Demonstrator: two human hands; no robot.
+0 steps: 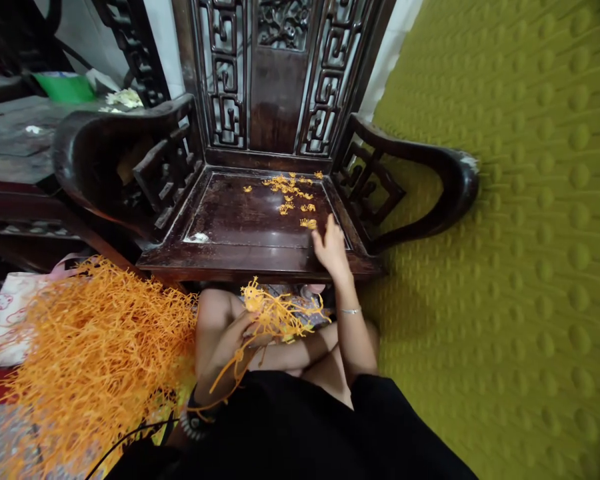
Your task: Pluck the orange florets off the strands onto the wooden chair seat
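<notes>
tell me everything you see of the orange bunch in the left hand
The orange bunch is a tangle of thin, plastic-looking, branching strands with a denser clump at one end. The left hand grips it over the person's legs; most strands fan rightward, a few trail back along the left forearm.

The chair point(240, 220) before me is dark, smooth wood with a glossy seat; my left grip point(247, 325) holds plastic-looking strands point(283, 315); I wear a matt cloth shirt point(290, 433) and a shiny metal bracelet point(351, 311); the wall covering point(525, 240) looks bumpy
</notes>
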